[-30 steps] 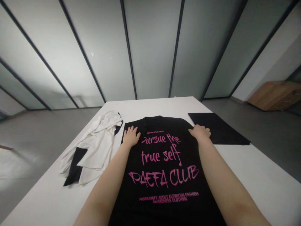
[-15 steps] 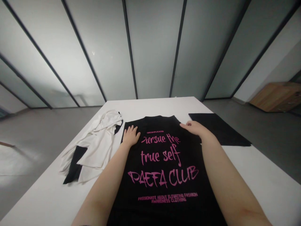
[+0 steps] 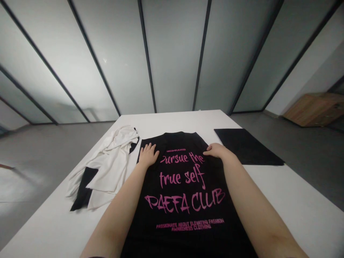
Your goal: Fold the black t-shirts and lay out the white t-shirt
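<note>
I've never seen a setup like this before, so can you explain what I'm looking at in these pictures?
There's no machine here: the bare arms belong to a person wearing a camera on their head. Every picture comes from that camera, looking forward and down.

On the white table a black shirt with pink lettering is spread in the middle. To its left is a loose heap of white cloth, with black fabric showing beside and below it. To the right lies a flat black piece of cloth.

The left hand rests flat on the shirt's upper left. The right hand has its fingers drawn together on the upper right; it may be pinching the fabric, but I can't be sure.
</note>
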{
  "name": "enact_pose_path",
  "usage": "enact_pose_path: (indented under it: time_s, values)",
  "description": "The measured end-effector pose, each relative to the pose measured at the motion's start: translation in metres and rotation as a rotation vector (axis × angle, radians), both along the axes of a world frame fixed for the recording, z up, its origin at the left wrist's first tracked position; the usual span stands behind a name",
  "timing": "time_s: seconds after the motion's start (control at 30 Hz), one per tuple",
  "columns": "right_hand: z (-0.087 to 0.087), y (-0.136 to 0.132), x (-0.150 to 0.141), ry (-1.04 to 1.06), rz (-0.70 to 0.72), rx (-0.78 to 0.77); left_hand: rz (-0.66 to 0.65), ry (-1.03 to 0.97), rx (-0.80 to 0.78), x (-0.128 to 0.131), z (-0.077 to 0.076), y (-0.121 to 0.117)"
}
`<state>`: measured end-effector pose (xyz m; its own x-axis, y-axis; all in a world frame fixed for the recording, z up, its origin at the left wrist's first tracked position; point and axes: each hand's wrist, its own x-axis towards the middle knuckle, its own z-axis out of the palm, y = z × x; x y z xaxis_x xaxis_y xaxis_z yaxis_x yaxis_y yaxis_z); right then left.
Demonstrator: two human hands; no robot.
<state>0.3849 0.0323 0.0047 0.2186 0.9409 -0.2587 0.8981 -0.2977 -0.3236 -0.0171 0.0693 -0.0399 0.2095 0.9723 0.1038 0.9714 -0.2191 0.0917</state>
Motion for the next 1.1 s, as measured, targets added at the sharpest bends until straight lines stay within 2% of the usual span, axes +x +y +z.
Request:
enact_pose_path:
  time_s: [0.13,0.3,0.37,0.47,0.6,0.67,0.77,0.87,1.0,1.1]
  values:
    - [0.000,-0.002,0.004,-0.029,-0.113,0.072,0.007,0.007,0.001,0.000,0.000,0.000]
    - [0.005,-0.011,0.025,0.024,-0.565,0.392,0.009,0.002,0.008,-0.001,-0.001,0.000]
    - [0.007,-0.014,0.030,0.064,-0.641,0.490,0.005,0.000,0.013,-0.001,-0.001,0.000]
    - [0.006,-0.014,0.034,0.111,-0.646,0.579,0.003,-0.005,0.002,-0.001,0.000,0.000]
    - [0.002,-0.011,0.037,0.151,-0.554,0.495,0.003,-0.011,-0.015,-0.001,-0.001,0.001]
    - [0.002,-0.011,0.038,0.140,-0.569,0.502,0.003,-0.012,-0.009,-0.001,-0.002,0.002]
    - [0.008,-0.013,0.042,0.114,-0.652,0.666,0.003,-0.011,-0.003,-0.002,-0.003,0.003]
    - [0.021,-0.013,0.041,0.107,-0.667,0.777,0.004,-0.007,-0.009,-0.002,-0.002,0.002]
    - [0.038,-0.009,0.022,0.084,-0.538,0.734,-0.003,-0.001,-0.003,-0.001,-0.001,0.001]
    - [0.047,-0.010,-0.003,0.216,-0.288,0.546,-0.006,-0.006,-0.003,-0.001,0.000,0.001]
